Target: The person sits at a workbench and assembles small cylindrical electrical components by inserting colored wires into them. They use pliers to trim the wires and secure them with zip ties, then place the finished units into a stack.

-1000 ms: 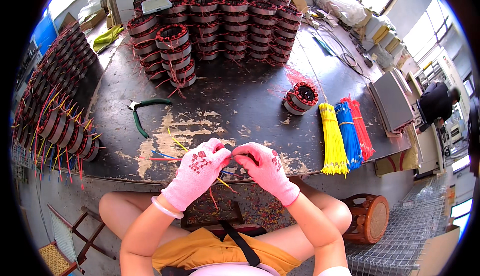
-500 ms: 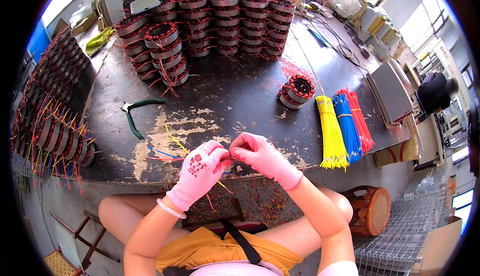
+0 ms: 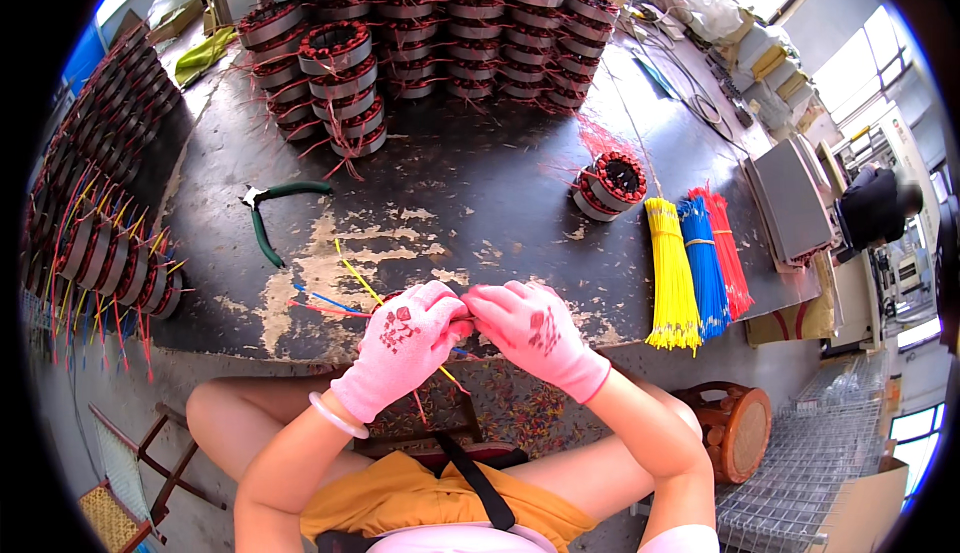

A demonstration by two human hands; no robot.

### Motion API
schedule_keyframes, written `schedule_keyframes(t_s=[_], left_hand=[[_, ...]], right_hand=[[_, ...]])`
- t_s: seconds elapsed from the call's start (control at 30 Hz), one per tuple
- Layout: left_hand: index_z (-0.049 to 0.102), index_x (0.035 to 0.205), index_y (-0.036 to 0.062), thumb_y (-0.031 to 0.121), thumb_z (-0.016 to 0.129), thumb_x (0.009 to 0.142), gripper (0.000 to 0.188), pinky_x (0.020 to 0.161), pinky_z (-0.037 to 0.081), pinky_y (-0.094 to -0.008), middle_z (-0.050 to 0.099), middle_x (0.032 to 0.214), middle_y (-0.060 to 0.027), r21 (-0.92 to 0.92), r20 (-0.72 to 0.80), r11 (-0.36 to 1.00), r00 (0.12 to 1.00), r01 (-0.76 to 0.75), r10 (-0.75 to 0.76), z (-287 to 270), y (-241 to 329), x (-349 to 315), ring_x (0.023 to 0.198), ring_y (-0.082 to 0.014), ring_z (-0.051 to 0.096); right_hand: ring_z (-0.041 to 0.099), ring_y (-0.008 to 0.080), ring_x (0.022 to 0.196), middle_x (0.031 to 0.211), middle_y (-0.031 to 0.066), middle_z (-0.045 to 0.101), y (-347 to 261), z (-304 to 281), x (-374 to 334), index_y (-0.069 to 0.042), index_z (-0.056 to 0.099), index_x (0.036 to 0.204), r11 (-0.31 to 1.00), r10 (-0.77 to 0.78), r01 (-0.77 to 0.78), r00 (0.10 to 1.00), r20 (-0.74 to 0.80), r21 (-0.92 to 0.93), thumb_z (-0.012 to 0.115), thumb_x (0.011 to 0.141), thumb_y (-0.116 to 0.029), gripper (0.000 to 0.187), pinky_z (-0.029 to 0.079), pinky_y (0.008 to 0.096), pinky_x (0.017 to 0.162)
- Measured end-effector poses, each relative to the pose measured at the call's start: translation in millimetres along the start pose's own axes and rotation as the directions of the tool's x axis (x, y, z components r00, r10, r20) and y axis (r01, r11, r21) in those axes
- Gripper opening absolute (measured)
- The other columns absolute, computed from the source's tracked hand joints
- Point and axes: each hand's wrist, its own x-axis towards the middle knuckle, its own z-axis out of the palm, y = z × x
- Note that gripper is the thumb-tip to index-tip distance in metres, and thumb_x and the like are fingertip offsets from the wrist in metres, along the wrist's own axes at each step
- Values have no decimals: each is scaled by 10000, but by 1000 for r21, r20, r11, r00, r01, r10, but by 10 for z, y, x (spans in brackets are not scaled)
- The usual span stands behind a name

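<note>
Gloved hands (image 3: 402, 338) at wires (image 3: 358, 277) — pliers (image 3: 290, 190) left, wire bundles (image 3: 703, 265) right, coil stacks (image 3: 472, 31) beyond

2 gloved hands (image 3: 398, 341) with wires (image 3: 357, 274)

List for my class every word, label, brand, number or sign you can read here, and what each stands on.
No text here can be read.
Left hand, on its pink glove: red printed marks, too blurred to read.
Right hand, on its pink glove: red printed marks, too blurred to read.
</note>
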Motion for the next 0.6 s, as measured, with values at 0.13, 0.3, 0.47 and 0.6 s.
schedule_keyframes(t_s=[0.13,0.3,0.47,0.6], left_hand=[[679,934,68,58,721,828,115,753,542,-426,646,935,-92,-9,35,1000,999,-16,16,-34,2,4,874,-321,659],[679,942,67,67,725,827,124,762,541,-427,649,940,-93,-45,33,999,999,-17,18,-26,-22,2,880,-325,658],[675,941,60,75,727,833,121,768,539,-424,654,951,-94,-29,23,1000,1000,4,-3,-5,-25,-7,880,-327,660],[673,945,60,81,729,836,124,770,540,-423,656,953,-92,-31,24,999,1000,14,-13,-2,-27,-6,882,-326,661]], right_hand=[[640,101,770,845,16,703,22,-132,103,-5,685,965,481,311,-635,768,560,604,576,989,-204,228,516,288,683],[668,203,824,965,42,691,-54,-180,20,-41,661,1068,899,219,-284,950,221,332,706,896,-157,212,546,342,758],[670,251,913,1114,39,662,-59,4,-100,-115,635,1136,968,-164,133,977,-135,-213,826,773,-214,422,536,391,774],[630,212,955,1122,14,624,52,125,-101,-134,634,1094,939,-287,246,946,-150,-242,762,788,-211,340,514,372,788]])
